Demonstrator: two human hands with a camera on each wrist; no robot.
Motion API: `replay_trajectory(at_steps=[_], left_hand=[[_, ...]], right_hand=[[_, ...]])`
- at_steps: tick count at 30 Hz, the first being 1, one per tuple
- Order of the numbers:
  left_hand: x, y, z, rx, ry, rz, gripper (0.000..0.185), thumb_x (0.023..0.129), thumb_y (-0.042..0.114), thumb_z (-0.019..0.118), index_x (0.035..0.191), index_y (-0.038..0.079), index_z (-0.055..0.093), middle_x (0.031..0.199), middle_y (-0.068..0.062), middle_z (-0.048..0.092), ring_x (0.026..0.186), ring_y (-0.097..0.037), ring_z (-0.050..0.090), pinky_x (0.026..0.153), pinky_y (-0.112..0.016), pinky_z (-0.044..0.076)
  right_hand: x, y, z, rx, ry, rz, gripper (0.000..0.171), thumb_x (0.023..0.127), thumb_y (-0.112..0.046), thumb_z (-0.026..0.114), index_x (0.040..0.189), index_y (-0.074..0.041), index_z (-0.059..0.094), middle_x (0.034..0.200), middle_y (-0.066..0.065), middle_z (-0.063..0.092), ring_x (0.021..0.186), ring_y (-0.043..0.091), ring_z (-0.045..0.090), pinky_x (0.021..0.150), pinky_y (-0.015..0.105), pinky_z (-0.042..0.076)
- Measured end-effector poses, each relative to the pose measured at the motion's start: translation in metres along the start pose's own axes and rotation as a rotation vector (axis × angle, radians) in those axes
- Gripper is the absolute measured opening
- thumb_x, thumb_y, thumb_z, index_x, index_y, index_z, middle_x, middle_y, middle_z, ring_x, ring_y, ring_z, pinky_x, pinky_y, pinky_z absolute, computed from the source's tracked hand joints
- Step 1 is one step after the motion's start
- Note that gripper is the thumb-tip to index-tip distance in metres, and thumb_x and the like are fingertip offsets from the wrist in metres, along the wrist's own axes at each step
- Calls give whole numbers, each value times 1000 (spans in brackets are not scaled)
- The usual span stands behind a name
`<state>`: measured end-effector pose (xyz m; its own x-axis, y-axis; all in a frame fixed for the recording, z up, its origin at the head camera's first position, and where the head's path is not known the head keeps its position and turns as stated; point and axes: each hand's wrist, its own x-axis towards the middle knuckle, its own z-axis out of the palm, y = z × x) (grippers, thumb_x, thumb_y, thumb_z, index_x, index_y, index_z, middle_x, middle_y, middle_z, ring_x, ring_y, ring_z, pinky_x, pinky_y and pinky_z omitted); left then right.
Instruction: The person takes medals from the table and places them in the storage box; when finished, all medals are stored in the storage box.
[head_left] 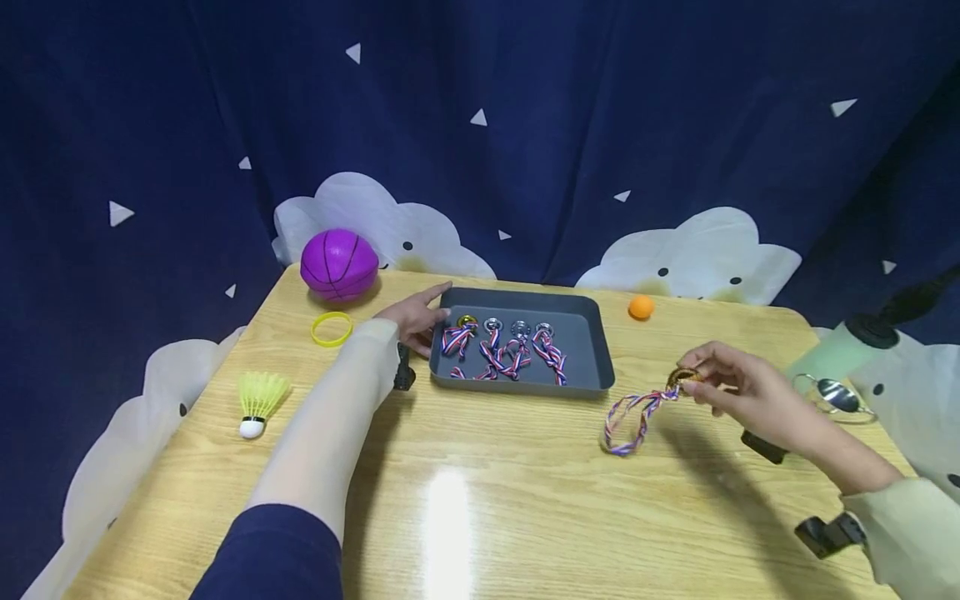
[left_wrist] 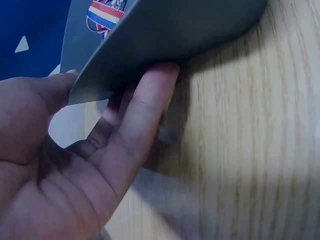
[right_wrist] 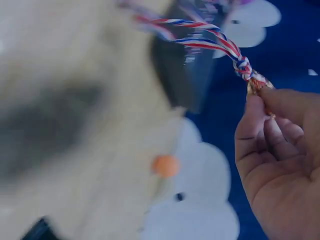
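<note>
A grey tray [head_left: 587, 332] sits mid-table with several medals [head_left: 502, 346] on red, white and blue ribbons inside. My left hand [head_left: 420, 321] grips the tray's left rim. In the left wrist view the left hand [left_wrist: 120, 77] has its thumb above the tray's wall [left_wrist: 175, 30] and its fingers [left_wrist: 150, 105] below it. My right hand [head_left: 693, 383] pinches a gold medal [head_left: 684, 377] just above the table, right of the tray, and its ribbon [head_left: 633, 417] trails onto the wood. The right wrist view shows the right hand [right_wrist: 262, 100] on the medal [right_wrist: 260, 85] with the ribbon [right_wrist: 200, 37] hanging.
A purple ball [head_left: 339, 264] and a yellow wristband [head_left: 332, 328] lie at the back left. A yellow shuttlecock [head_left: 257, 402] is near the left edge, and a small orange ball [head_left: 641, 307] sits behind the tray. A pale green cylinder [head_left: 836, 350] and a metal object [head_left: 836, 396] occupy the right edge.
</note>
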<state>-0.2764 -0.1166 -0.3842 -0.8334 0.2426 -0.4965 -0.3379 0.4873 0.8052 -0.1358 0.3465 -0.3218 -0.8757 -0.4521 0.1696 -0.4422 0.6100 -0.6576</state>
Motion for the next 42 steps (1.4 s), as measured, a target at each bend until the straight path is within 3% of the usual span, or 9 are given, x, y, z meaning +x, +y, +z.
replay_trajectory(at_steps=[6, 11, 16, 20, 27, 34, 42], left_hand=[[3, -3, 1, -12, 8, -5, 65, 115, 26, 40, 167, 47, 7, 129, -29, 62, 96, -31, 69, 62, -35, 68], [3, -4, 1, -27, 4, 1, 64, 114, 26, 40, 167, 46, 9, 127, -28, 63, 95, -31, 69, 61, -35, 68], [3, -2, 4, -36, 9, 0, 63, 115, 27, 39, 167, 45, 10, 126, -28, 63, 91, -29, 68, 59, -34, 67], [4, -2, 3, -25, 14, -4, 63, 115, 27, 39, 167, 47, 10, 125, -25, 62, 90, -28, 68, 59, -33, 67], [3, -3, 1, -16, 0, -3, 64, 115, 28, 39, 167, 47, 9, 127, -26, 61, 95, -30, 68, 62, -35, 68], [2, -4, 0, -10, 10, 11, 63, 115, 29, 39, 167, 47, 9, 125, -26, 62, 94, -29, 68, 63, -36, 68], [3, -5, 2, -2, 14, 3, 63, 115, 28, 38, 167, 47, 9, 131, -28, 61, 98, -31, 68, 61, -33, 67]], right_hand=[[54, -29, -13, 120, 23, 33, 17, 103, -1, 63, 119, 1, 59, 92, -7, 70, 76, 8, 67, 62, 23, 61], [96, -34, -13, 289, -39, 117, 18, 107, -9, 58, 124, -4, 58, 96, -8, 69, 84, 5, 68, 71, 24, 65], [131, -24, 3, 406, -101, 257, 25, 108, -10, 56, 131, -1, 52, 93, -8, 65, 81, 4, 64, 74, 22, 64], [152, -11, 26, 406, -133, 315, 33, 107, -5, 54, 136, 10, 47, 90, -5, 61, 77, 4, 61, 74, 21, 64], [180, 2, 60, 278, -123, 369, 27, 106, -3, 56, 128, 13, 51, 93, 3, 66, 75, 5, 64, 70, 21, 64], [193, 5, 80, 74, -170, 354, 13, 99, 7, 59, 109, 15, 54, 88, 15, 66, 65, 9, 64, 70, 35, 70], [191, 11, 91, -210, -247, 324, 9, 89, 8, 63, 97, 10, 61, 77, 14, 67, 59, 15, 68, 56, 23, 62]])
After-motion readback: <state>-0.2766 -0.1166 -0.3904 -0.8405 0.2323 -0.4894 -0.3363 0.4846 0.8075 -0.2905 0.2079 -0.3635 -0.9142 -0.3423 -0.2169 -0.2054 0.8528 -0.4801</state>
